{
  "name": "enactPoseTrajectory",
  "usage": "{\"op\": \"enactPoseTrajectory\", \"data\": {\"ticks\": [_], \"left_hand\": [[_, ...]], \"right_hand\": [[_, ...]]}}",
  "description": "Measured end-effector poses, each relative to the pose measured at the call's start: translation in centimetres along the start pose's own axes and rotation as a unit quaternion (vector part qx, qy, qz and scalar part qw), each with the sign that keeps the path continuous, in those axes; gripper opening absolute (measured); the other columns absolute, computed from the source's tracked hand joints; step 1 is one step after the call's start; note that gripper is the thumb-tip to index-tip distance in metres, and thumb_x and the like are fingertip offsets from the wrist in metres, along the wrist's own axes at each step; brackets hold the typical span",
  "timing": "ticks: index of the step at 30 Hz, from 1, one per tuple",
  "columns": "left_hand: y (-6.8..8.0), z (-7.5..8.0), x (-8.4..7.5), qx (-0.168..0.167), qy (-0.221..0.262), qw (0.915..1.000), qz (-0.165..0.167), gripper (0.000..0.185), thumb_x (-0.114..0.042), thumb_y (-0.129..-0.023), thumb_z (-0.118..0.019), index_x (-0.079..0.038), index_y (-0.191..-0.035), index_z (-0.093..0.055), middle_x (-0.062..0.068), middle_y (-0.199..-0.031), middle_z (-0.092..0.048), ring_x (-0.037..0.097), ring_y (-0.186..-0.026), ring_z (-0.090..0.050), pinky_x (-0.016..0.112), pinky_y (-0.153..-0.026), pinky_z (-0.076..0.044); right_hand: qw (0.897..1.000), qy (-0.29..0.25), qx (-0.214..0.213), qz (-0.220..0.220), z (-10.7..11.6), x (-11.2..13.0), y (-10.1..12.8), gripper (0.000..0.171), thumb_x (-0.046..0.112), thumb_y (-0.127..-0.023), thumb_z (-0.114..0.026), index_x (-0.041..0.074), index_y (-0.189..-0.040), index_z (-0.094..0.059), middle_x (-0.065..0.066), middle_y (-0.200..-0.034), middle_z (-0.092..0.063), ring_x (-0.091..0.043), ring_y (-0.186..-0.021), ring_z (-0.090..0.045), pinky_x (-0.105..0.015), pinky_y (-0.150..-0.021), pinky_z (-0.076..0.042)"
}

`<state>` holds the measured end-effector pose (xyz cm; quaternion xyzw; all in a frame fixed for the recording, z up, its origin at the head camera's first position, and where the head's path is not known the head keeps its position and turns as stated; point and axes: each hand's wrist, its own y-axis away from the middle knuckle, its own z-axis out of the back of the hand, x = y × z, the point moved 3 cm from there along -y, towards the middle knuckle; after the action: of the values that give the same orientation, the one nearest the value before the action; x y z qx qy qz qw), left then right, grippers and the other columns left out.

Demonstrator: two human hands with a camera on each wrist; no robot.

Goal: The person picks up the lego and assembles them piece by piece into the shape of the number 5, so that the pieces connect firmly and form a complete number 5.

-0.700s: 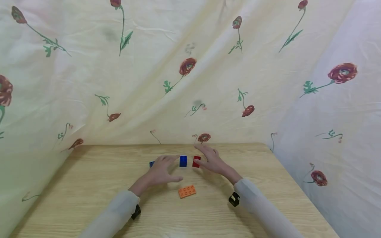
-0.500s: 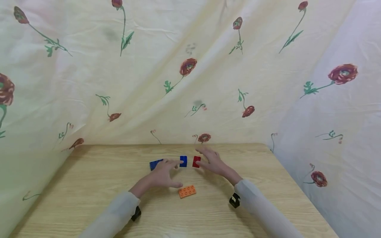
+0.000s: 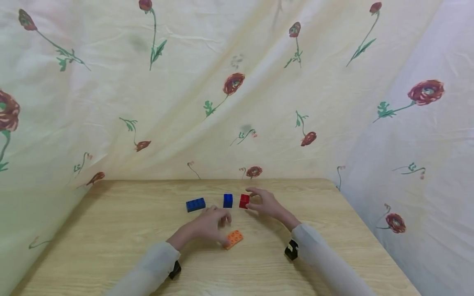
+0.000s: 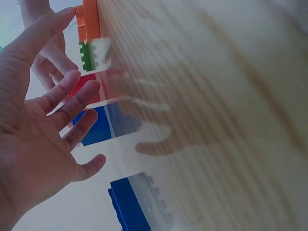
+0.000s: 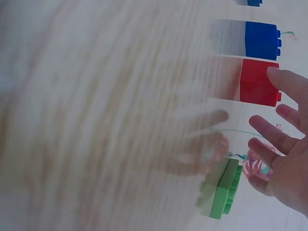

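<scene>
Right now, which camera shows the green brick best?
The right wrist view: the green brick lies flat on the table, its studs clear, near the right hand. The left wrist view catches only a sliver beside the orange brick. The head view hides it.

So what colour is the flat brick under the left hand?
Orange. The flat brick shows best in the head view, at the left hand's fingertips.
</scene>
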<state>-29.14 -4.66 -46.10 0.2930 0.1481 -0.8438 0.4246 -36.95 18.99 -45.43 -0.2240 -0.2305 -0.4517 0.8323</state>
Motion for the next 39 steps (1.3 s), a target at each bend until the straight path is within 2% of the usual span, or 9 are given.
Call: {"op": "enactPoseTrajectory", "data": {"ticks": [3,9,19,26,31,39], "left_hand": [[0.0,-0.3,-0.3,0.010,-0.005,0.9999,-0.003,0.050,-0.047,-0.074,-0.088,-0.020,-0.106,-0.062,-0.003,-0.095,-0.060,0.014,-0.093,-0.044,0.040,-0.090,-0.031],[-0.1,-0.5,-0.8,0.035,-0.023,0.9991,0.002,0.049,-0.052,-0.072,-0.089,-0.023,-0.102,-0.065,-0.006,-0.092,-0.059,0.012,-0.094,-0.044,0.042,-0.092,-0.031],[-0.2,-0.4,-0.7,0.031,-0.027,0.9991,-0.006,0.030,-0.036,-0.077,-0.088,-0.025,-0.095,-0.067,-0.008,-0.089,-0.060,0.010,-0.091,-0.046,0.046,-0.098,-0.031],[-0.1,-0.2,-0.4,0.011,-0.017,0.9998,0.002,0.021,-0.026,-0.078,-0.086,-0.023,-0.090,-0.069,-0.006,-0.087,-0.061,0.012,-0.089,-0.046,0.043,-0.093,-0.030],[-0.2,0.2,-0.3,0.002,-0.011,0.9997,0.021,0.021,-0.024,-0.077,-0.088,-0.021,-0.086,-0.070,-0.007,-0.086,-0.062,0.014,-0.091,-0.046,0.039,-0.089,-0.034],[-0.6,0.1,0.1,0.012,-0.005,0.9993,0.034,0.023,-0.023,-0.078,-0.088,-0.021,-0.085,-0.066,-0.005,-0.094,-0.060,0.016,-0.095,-0.045,0.034,-0.081,-0.038]], "right_hand": [[1.000,-0.023,-0.001,-0.018,0.0,-0.1,0.1,0.057,0.016,-0.092,-0.075,0.001,-0.143,-0.054,-0.018,-0.138,-0.063,-0.036,-0.120,-0.063,-0.059,-0.105,-0.046],[0.999,-0.033,-0.009,-0.041,-0.2,-0.2,-0.1,0.048,0.014,-0.090,-0.077,0.002,-0.134,-0.062,-0.017,-0.128,-0.068,-0.034,-0.115,-0.066,-0.056,-0.103,-0.048],[0.997,-0.048,-0.016,-0.059,-0.2,-0.2,-0.6,0.040,0.014,-0.087,-0.080,0.006,-0.125,-0.069,-0.014,-0.114,-0.074,-0.030,-0.106,-0.068,-0.052,-0.096,-0.052],[0.996,-0.047,-0.015,-0.078,-0.3,-0.3,-0.6,0.037,0.016,-0.088,-0.080,0.009,-0.123,-0.071,-0.009,-0.113,-0.074,-0.026,-0.105,-0.068,-0.049,-0.095,-0.053],[0.995,-0.055,-0.006,-0.082,-0.2,-0.6,-0.9,0.035,0.017,-0.088,-0.079,0.009,-0.122,-0.071,-0.007,-0.110,-0.074,-0.024,-0.104,-0.067,-0.047,-0.095,-0.053],[0.995,-0.058,0.004,-0.077,0.1,-0.9,-1.3,0.033,0.015,-0.087,-0.080,0.008,-0.118,-0.072,-0.007,-0.107,-0.073,-0.022,-0.101,-0.066,-0.045,-0.093,-0.053]]}}
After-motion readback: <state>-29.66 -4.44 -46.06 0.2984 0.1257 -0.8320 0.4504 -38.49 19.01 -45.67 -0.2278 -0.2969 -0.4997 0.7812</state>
